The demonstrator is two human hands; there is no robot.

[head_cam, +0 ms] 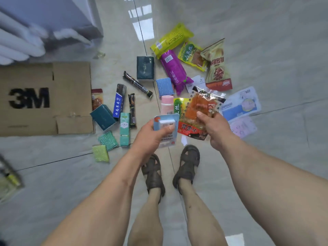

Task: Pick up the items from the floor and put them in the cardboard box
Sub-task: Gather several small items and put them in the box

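Observation:
My left hand [150,137] is shut on a light blue carded packet [166,127] with a white block on it. My right hand [213,128] grips an orange and red snack bag [197,112], held above the floor. The cardboard box [44,98] marked 3M lies at the left, its flaps closed over the top. Many items lie scattered on the tiles between the box and my hands: toothpaste boxes [119,101], a teal box [103,117], green sponges [107,140], a dark tissue pack [145,68], a pink bottle [167,104].
Farther off lie a yellow-green pack [171,39], a purple pack [174,71], a tan snack bag [217,66] and pale blue mask packets [240,103]. My sandalled feet [170,167] stand just below the hands. A grey cabinet [58,16] stands at the top left.

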